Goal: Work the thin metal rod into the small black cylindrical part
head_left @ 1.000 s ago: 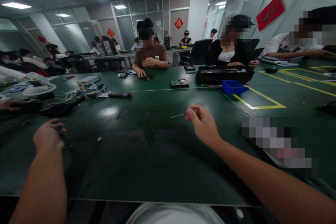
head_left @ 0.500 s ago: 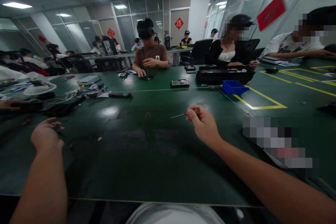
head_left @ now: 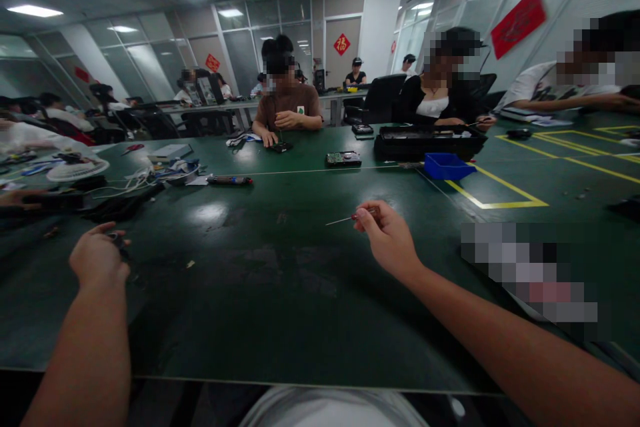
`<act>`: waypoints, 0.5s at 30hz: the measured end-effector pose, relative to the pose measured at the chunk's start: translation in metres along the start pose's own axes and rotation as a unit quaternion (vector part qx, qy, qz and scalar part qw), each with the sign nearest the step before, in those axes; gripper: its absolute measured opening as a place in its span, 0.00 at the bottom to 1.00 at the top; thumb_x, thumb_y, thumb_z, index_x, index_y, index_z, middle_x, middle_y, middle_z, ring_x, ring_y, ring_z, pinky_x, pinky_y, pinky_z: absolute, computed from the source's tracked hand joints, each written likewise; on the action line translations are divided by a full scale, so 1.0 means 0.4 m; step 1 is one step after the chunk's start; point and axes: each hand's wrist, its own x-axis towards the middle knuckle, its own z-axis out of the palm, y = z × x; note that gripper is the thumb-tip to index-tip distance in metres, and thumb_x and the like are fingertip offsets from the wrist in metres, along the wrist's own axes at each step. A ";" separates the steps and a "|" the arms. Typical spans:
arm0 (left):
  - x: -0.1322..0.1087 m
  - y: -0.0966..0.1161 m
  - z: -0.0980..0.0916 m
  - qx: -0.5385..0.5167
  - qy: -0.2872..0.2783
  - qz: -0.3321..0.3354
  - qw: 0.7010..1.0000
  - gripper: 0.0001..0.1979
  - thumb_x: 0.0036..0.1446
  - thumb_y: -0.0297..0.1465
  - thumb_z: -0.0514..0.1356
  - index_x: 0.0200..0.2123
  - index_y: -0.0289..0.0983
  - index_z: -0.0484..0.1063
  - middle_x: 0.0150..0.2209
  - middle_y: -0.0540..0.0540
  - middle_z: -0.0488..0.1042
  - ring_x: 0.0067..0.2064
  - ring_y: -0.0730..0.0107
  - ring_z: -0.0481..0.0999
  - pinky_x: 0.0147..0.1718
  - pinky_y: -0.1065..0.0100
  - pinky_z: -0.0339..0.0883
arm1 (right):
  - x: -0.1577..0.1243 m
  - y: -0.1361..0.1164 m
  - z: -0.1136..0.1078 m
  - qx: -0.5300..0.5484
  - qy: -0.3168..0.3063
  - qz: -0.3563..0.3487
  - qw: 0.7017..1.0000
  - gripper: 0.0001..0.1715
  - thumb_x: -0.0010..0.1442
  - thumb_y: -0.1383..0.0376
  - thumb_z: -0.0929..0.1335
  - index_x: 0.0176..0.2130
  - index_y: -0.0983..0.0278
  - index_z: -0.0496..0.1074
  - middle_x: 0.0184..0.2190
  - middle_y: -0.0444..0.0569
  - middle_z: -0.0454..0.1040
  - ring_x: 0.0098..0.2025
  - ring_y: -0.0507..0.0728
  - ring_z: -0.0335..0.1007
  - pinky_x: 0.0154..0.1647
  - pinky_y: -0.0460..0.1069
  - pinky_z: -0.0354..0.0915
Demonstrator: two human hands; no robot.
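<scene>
My right hand (head_left: 387,233) is closed around the reddish handle of a thin screwdriver (head_left: 340,221). Its metal shaft points left, above the green table (head_left: 280,320). At the left, my left hand (head_left: 97,257) is closed, back towards me, on a small dark object (head_left: 120,243); my fingers cover much of it and its kind is not clear. A tiny pale scrap (head_left: 191,264) lies on the table to the right of that hand.
Across the table lie a circuit-board drive (head_left: 343,158), a blue bin (head_left: 447,165) and a long black casing (head_left: 430,143). A marker-like tool (head_left: 230,180), cables (head_left: 135,180) and a white round fan part (head_left: 77,169) sit at the left. Several people work around the table.
My left hand has shifted slightly to the right with the dark object. My right hand and the screwdriver stay almost where they were.
</scene>
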 end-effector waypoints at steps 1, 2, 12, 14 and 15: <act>-0.018 0.017 0.004 -0.041 -0.009 -0.046 0.998 0.05 0.41 0.20 0.52 0.22 0.36 0.60 0.17 0.54 0.63 0.19 0.74 0.65 0.22 0.73 0.63 | 0.001 0.002 0.001 0.000 0.001 0.000 1.000 0.14 0.67 0.53 0.66 0.41 0.61 0.72 0.31 0.47 0.76 0.33 0.57 0.74 0.37 0.53 0.67; -0.036 0.034 0.010 -0.072 -0.019 -0.078 0.994 0.05 0.41 0.20 0.53 0.23 0.35 0.61 0.19 0.54 0.65 0.21 0.75 0.64 0.23 0.74 0.62 | 0.001 0.005 0.002 0.003 0.002 0.001 1.000 0.14 0.67 0.53 0.66 0.41 0.61 0.72 0.31 0.47 0.76 0.33 0.57 0.74 0.37 0.53 0.67; -0.212 0.213 0.095 -0.109 -0.256 0.025 0.960 0.19 0.43 0.22 0.59 0.41 0.36 0.70 0.36 0.51 0.71 0.37 0.71 0.70 0.37 0.72 0.63 | 0.002 0.019 0.009 -0.014 -0.076 0.035 0.996 0.15 0.68 0.56 0.63 0.47 0.60 0.71 0.38 0.48 0.77 0.41 0.58 0.75 0.42 0.54 0.68; -0.254 0.252 0.115 -0.050 -0.314 0.055 0.946 0.22 0.43 0.21 0.61 0.44 0.37 0.68 0.41 0.49 0.73 0.39 0.69 0.71 0.40 0.68 0.64 | 0.002 0.009 0.007 -0.041 -0.090 0.039 0.994 0.15 0.67 0.54 0.64 0.43 0.61 0.73 0.34 0.47 0.77 0.37 0.57 0.74 0.39 0.53 0.67; -0.276 0.272 0.126 -0.017 -0.334 0.073 0.940 0.20 0.45 0.23 0.61 0.44 0.37 0.69 0.42 0.48 0.73 0.39 0.67 0.72 0.42 0.65 0.65 | 0.002 0.003 0.005 -0.052 -0.094 0.041 0.993 0.16 0.67 0.53 0.64 0.40 0.61 0.74 0.32 0.47 0.77 0.35 0.57 0.73 0.37 0.52 0.66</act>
